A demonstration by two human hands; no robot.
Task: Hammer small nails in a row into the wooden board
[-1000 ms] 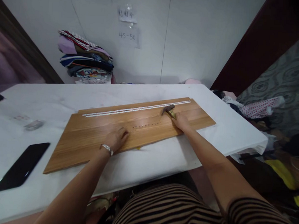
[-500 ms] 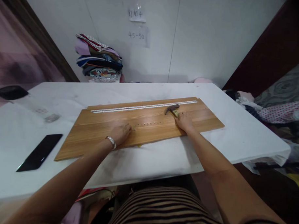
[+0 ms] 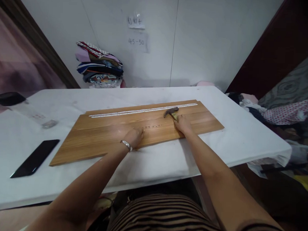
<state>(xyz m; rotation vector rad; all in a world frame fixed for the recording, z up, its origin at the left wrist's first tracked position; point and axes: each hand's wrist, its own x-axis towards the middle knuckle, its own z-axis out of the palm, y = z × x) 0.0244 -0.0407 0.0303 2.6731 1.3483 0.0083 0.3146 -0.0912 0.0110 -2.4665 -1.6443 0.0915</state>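
Note:
A wooden board (image 3: 100, 137) lies on the white-covered table. My right hand (image 3: 183, 124) is closed round the handle of a claw hammer (image 3: 172, 111), whose head rests over the board just below the white strips. Wearing a silver bracelet, my left hand (image 3: 135, 136) is closed in a pinch low over the board. The thin nail it pinches is mostly hidden by the fingers. Right beside those fingertips runs a short row of small nails (image 3: 153, 126) set in the board. Two white marked strips (image 3: 144, 111) lie along the board's far side.
A black phone-like slab (image 3: 36, 158) lies left of the board. Behind it is a clear container with a black end (image 3: 9, 98). Folded fabrics (image 3: 100, 64) are stacked against the wall. More cloth (image 3: 288, 110) lies beyond the table's right edge (image 3: 290, 152).
My left hand has moved right along the board, up to the row of nails, and covers its left end. My right hand still holds the hammer. The whole view has shifted slightly.

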